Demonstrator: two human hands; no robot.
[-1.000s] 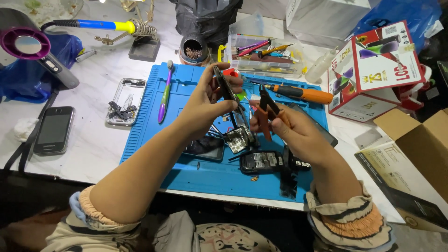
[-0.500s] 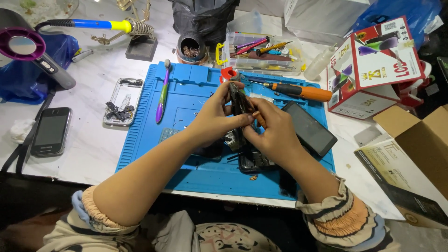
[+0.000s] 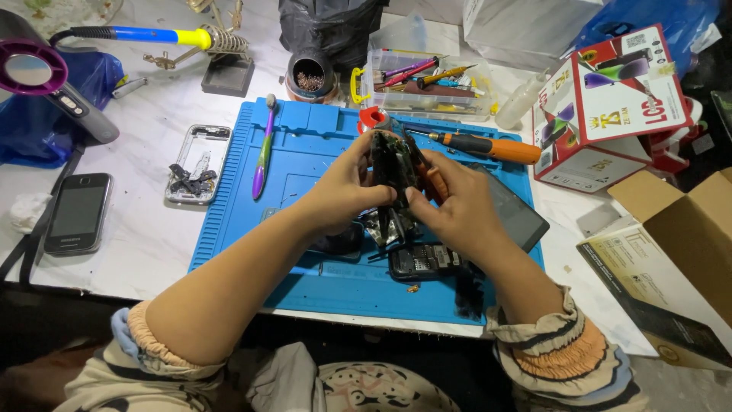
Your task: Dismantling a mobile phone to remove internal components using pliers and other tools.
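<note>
Blue silicone work mat (image 3: pixel 305 152): a rubbery repair mat with moulded trays along its far edge; it covers the middle of a white marble-patterned table (image 3: pixel 145 152), likely to protect the top and stop small parts from rolling.
Held thing: a dark, stripped phone body with exposed circuit parts (image 3: pixel 390 164), raised upright above the mat centre, probably so its inside faces the eyes.
Left hand (image 3: pixel 343 187): comes in from 7 o'clock; thumb and fingers pinch the phone body's left edge.
Right hand (image 3: pixel 457 202): comes in from 5 o'clock; fingers curl and pinch the right edge, steadying it. An orange handle shows just behind the fingers; I cannot tell whether this hand grips it.
Below the hands: a small black keypad phone (image 3: pixel 423 262) lies flat on the mat, near the wrists.
At 3 o'clock: a dark flat screen panel (image 3: pixel 518 217) lies on the mat, partly under the right hand.
At 1 o'clock: an orange-handled screwdriver (image 3: pixel 480 145) lies within easy reach.
At 12 o'clock: a clear plastic box of pens and tools (image 3: pixel 427 84).
At 10 o'clock: a purple-handled brush (image 3: pixel 263 152) on the mat; beyond it a silver phone frame holding loose dark parts (image 3: pixel 197 164).
At 9 o'clock: a black touchscreen phone (image 3: pixel 76 212) on the table.
At 2 o'clock: a red and white cardboard box (image 3: pixel 610 107).
Room: a crowded repair bench, brightly lit from above.
</note>
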